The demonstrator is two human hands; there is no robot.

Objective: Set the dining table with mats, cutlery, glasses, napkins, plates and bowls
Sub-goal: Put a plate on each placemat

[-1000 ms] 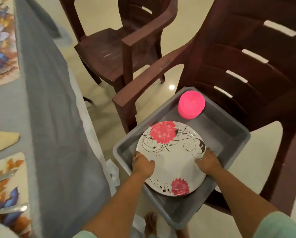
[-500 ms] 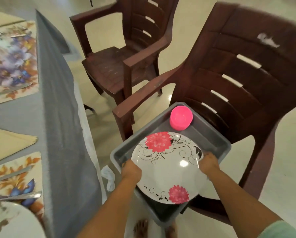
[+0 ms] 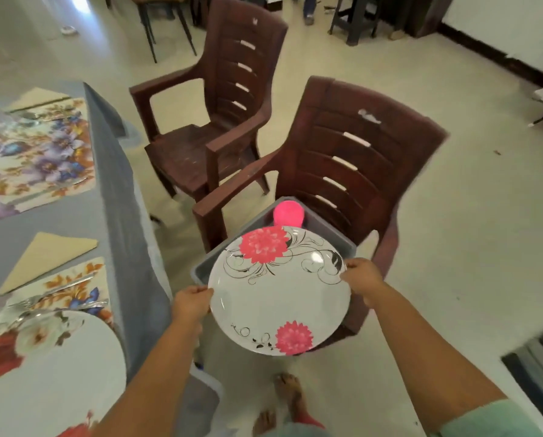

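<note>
A white plate with pink flowers (image 3: 279, 294) is held level above the grey bin (image 3: 207, 271). My left hand (image 3: 190, 302) grips its left rim and my right hand (image 3: 361, 275) grips its right rim. A pink bowl (image 3: 288, 212) lies upside down in the bin's far corner. On the table at left lie a floral mat (image 3: 74, 288) with cutlery (image 3: 55, 290), another white flowered plate (image 3: 52, 361) on it, and a folded beige napkin (image 3: 46, 257). A second floral mat (image 3: 36, 156) lies farther back.
The bin rests on a dark brown plastic chair (image 3: 352, 171); a second such chair (image 3: 223, 121) stands behind it. The table's grey cloth edge (image 3: 122, 216) hangs at left. My bare feet (image 3: 283, 402) stand on the tiled floor. Stools stand at the back.
Both hands have lifted the flowered plate up out of the bin and toward me. The view has tilted up, showing more of the room and table.
</note>
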